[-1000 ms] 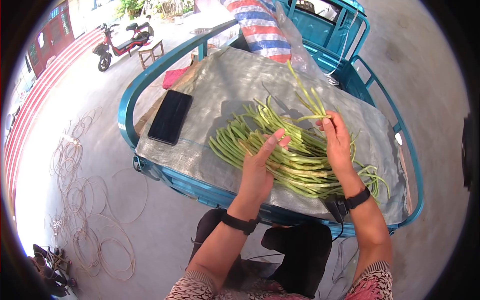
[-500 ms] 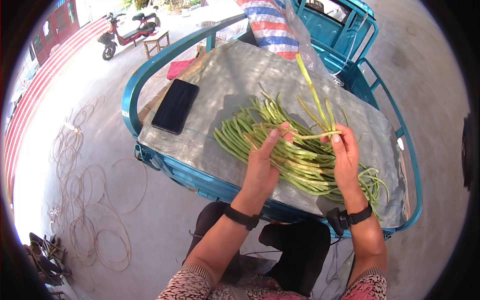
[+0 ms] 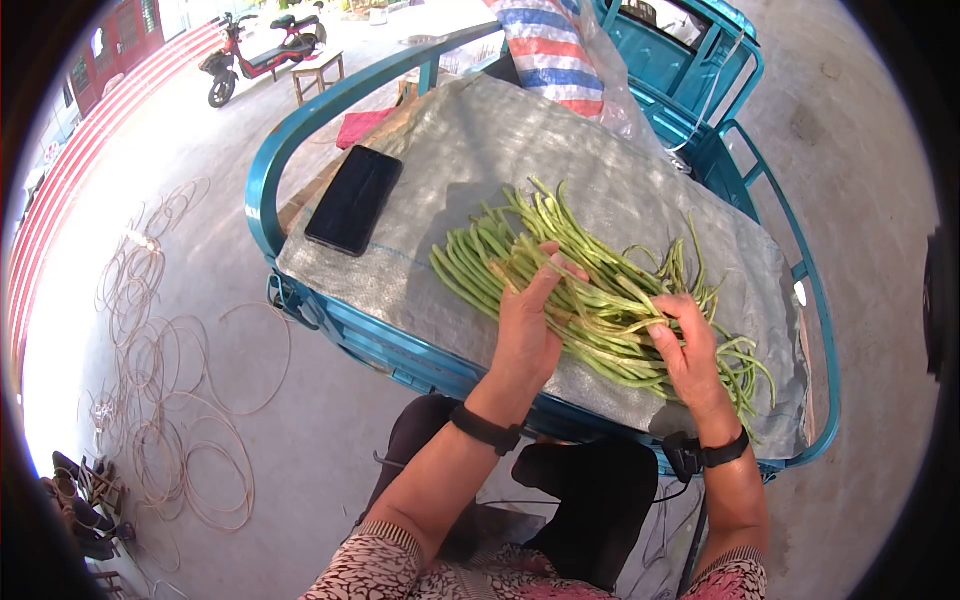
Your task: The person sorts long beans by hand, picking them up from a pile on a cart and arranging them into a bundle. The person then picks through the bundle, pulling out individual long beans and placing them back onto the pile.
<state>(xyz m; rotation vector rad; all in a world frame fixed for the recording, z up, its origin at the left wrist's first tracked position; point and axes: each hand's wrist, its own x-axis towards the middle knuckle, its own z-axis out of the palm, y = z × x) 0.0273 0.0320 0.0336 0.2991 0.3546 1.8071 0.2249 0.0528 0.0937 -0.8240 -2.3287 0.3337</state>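
Long green beans (image 3: 610, 350) lie in a loose heap on a grey woven sheet (image 3: 450, 150). At the heap's left part, my left hand (image 3: 530, 325) is closed on a few of the beans, with thumb and forefinger together near the top. My right hand (image 3: 692, 350) is bent over the right part of the heap, its thumb and fingers closed around bean strands. Its fingertips are partly hidden among the beans. Some thin curled bean ends stick out past this hand on the right.
A black phone (image 3: 355, 200) lies on the sheet to the left. The sheet covers a blue cart bed with a raised rail (image 3: 265, 190). Behind sits a striped bag (image 3: 548, 50). Coiled wire (image 3: 150, 350) lies on the ground; a red scooter (image 3: 262, 62) stands beyond.
My right hand has come down onto the heap. The yellowish bean pieces that stood up from it are no longer upright. My left hand has stayed nearly in place.
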